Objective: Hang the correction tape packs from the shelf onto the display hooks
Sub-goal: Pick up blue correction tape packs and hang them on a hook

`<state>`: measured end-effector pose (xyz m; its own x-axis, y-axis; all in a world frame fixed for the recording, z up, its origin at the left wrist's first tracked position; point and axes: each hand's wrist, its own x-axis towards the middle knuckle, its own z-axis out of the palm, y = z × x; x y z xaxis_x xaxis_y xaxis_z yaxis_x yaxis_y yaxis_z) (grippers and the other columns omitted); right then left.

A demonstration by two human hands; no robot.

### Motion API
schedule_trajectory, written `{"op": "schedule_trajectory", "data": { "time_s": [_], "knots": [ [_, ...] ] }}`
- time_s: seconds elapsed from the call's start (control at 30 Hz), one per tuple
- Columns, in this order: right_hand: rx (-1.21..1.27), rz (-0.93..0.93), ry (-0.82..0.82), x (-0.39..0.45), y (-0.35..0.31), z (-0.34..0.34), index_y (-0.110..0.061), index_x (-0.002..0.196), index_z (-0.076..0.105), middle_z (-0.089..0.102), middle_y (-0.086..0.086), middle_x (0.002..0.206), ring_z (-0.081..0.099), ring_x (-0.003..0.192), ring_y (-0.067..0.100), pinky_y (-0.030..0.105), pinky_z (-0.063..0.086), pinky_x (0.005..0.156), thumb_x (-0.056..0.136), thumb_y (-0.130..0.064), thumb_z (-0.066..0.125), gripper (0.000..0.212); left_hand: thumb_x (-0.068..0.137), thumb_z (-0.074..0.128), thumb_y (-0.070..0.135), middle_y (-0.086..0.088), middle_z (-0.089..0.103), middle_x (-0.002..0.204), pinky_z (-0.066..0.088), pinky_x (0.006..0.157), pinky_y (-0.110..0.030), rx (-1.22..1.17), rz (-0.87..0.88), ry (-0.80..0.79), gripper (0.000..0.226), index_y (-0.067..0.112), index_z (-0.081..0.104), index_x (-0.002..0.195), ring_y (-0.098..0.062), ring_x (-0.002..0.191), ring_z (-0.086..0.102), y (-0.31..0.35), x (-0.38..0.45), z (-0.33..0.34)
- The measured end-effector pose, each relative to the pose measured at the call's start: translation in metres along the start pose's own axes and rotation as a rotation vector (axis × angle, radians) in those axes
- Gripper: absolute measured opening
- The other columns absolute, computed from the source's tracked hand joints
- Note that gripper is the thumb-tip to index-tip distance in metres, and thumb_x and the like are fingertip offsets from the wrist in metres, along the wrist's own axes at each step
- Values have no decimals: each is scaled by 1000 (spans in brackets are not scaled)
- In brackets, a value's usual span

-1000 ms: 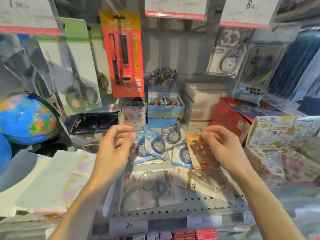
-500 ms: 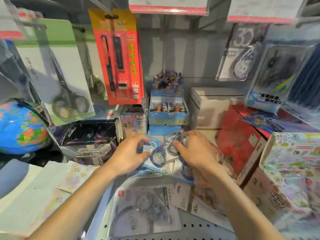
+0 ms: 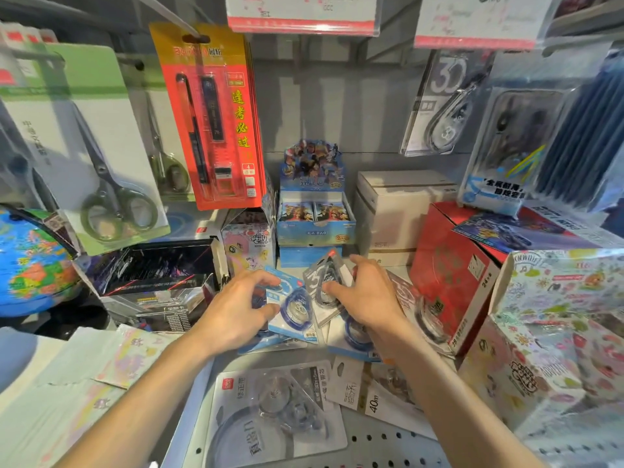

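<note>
Crowding the perforated shelf (image 3: 381, 440), correction tape packs (image 3: 297, 312) lie under both hands, each seemingly gripping one.

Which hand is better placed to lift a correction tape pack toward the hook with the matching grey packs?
Probably the right hand: it already grips the grey pack, and the matching hung pack is upper right. The left hand holds a blue pack.

Grey back panel (image 3: 337, 106) behind a perforated metal shelf (image 3: 378, 444), dim shop light.
</note>
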<state>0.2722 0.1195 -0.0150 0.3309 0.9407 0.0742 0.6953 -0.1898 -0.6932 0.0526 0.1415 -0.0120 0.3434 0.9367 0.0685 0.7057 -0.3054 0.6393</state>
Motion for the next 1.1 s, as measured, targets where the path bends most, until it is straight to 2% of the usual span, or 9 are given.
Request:
{"op": "schedule_trajectory", "data": {
  "time_s": [0.13,0.27,0.43,0.5,0.57,0.7,0.8,1.0,1.1],
  "knots": [
    [209,44,36,-5,-3,-15,-8,129,65,65,-5,87,66,80,18,31,50,74,92,-25,76,43,93,71,24,7,56,129,47,105,-35,6,-7,3,38,27,60,129,-11,116,59,1,-2,-1],
    [391,74,74,-11,6,-32,-17,117,69,66,-9,80,57,62,10,14,44,48,93,-22,76,26,97,66,29,7,59,129,44,105,-29,-73,-29,66,39,21,58,135,-11,118,58,7,-6,-3],
    [880,149,19,-23,3,-38,-12,122,67,80,9,100,74,79,18,37,60,76,89,-8,78,35,100,59,39,19,66,117,43,92,-9,-357,-8,104,30,26,65,126,9,110,60,31,-13,-6],
    [984,135,-41,-31,-6,-38,-13,119,68,80,11,102,78,77,17,33,63,68,91,-5,75,30,101,58,33,22,71,99,46,78,-2,-548,0,95,15,27,67,111,17,92,65,46,-15,-3],
    [965,79,-54,-38,-14,-37,-13,116,71,81,11,102,79,79,15,26,60,64,91,-7,75,26,101,59,24,13,77,84,53,67,-8,-784,-17,95,11,20,67,107,8,75,71,56,-16,-1],
    [790,-25,-16,-46,-21,-35,-16,118,70,79,18,102,78,89,20,21,58,77,88,-20,81,32,97,65,19,4,82,92,57,59,-19,-976,-5,98,24,26,59,120,-13,77,78,60,-21,-2],
    [738,-82,-18,-50,-24,-32,-16,118,70,75,24,102,70,81,13,21,56,76,89,-21,80,32,92,68,7,-5,81,103,60,64,-21,-984,9,107,37,21,58,124,-19,88,79,59,-23,-6],
    [542,-155,-22,-50,-21,-48,-24,121,75,80,-7,108,75,101,6,29,58,94,99,-33,67,25,89,72,2,2,81,104,62,75,-22,-918,30,141,46,19,58,129,-14,95,78,48,-22,-9],
    [233,-159,92,-46,-2,-70,-23,125,72,75,-11,119,68,113,5,29,52,102,99,-39,64,31,90,72,4,3,81,106,61,85,-31,-870,25,124,45,24,58,127,-16,99,77,43,-22,-8]
  ]
}}
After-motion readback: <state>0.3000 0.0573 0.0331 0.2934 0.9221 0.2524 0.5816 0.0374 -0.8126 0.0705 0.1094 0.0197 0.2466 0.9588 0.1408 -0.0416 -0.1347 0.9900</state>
